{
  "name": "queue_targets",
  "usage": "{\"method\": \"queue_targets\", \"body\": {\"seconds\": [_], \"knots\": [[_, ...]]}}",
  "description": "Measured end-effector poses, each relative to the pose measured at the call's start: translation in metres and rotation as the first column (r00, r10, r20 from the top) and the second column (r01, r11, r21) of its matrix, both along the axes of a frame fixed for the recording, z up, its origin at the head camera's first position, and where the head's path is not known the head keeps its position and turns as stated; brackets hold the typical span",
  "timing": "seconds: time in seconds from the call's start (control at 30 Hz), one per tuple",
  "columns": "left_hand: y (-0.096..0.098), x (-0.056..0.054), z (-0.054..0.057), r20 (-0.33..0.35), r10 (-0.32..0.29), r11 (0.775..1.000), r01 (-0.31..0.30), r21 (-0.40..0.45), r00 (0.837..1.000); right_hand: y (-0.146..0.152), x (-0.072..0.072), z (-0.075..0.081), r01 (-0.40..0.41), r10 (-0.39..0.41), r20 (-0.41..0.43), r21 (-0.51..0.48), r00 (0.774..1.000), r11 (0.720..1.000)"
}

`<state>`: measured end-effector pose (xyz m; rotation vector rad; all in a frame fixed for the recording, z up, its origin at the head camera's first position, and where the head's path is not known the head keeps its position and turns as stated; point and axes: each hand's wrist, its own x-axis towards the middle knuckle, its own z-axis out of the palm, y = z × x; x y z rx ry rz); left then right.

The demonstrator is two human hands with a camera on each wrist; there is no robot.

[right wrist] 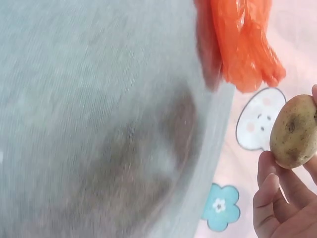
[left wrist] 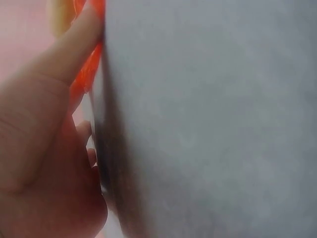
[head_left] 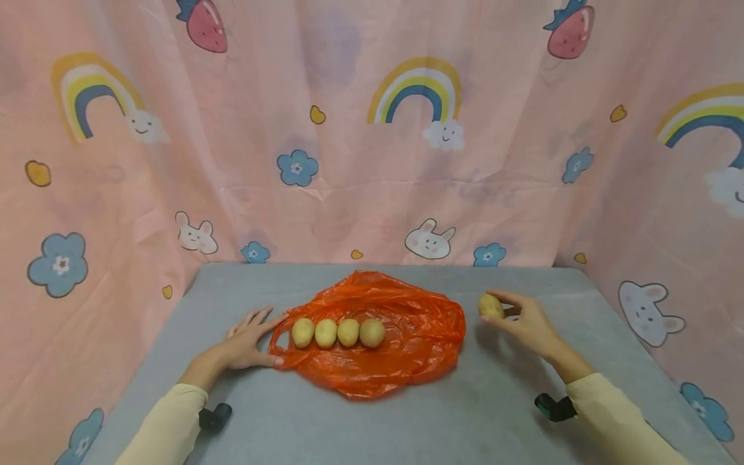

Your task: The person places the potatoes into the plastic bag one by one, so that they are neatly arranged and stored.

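Observation:
Several potatoes [head_left: 348, 332] lie in a row on a flattened orange plastic bag [head_left: 418, 349]. At the bag's left end, my left hand [head_left: 247, 342] rests with thumb and fingers spread, touching the handle edges. The left wrist view shows its thumb [left wrist: 74, 44] extended against the orange plastic [left wrist: 90, 67]. To the right of the bag, my right hand [head_left: 529, 324] holds one more potato [head_left: 491, 306] between thumb and fingers, above the table. Up close in the right wrist view, that potato [right wrist: 294, 131] is oval with brown spots, and part of it is cut off by the frame edge.
A grey table [head_left: 407, 426] carries the bag. Pink printed curtain [head_left: 372, 213] closes off its back and both sides. A dark strap-mounted device [head_left: 215, 416] sits at the left wrist and another dark device [head_left: 555, 408] at the right wrist.

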<state>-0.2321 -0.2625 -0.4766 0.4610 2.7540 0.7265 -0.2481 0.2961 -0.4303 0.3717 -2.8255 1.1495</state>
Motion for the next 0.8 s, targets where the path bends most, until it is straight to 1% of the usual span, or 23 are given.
{"method": "queue_targets", "body": {"seconds": [0.13,0.4,0.5,0.67,0.73,0.8], "knots": [[0.000,0.000,0.000,-0.001,-0.002,1.000,0.002,0.000,1.000,-0.008,-0.002,-0.002,0.003,-0.003,0.017,-0.011,1.000,1.000],[0.000,0.000,-0.003,-0.001,-0.008,1.000,0.008,0.007,1.000,-0.024,-0.004,0.003,-0.053,0.054,0.013,-0.044,0.998,0.998],[-0.001,-0.001,-0.004,-0.006,-0.010,1.000,0.010,0.000,1.000,-0.032,-0.006,0.004,-0.064,0.065,0.032,-0.051,0.997,0.997],[-0.002,-0.001,-0.003,0.008,-0.014,1.000,0.014,-0.012,1.000,-0.044,-0.005,0.005,-0.106,0.109,0.042,-0.077,0.993,0.991],[-0.002,-0.001,-0.002,0.010,-0.012,1.000,0.012,-0.016,1.000,-0.048,-0.005,0.005,-0.112,0.116,0.035,-0.091,0.993,0.990],[-0.002,-0.002,-0.002,0.007,-0.012,1.000,0.012,-0.027,1.000,-0.052,-0.004,0.005,-0.110,0.116,0.047,-0.102,0.992,0.989]]}}
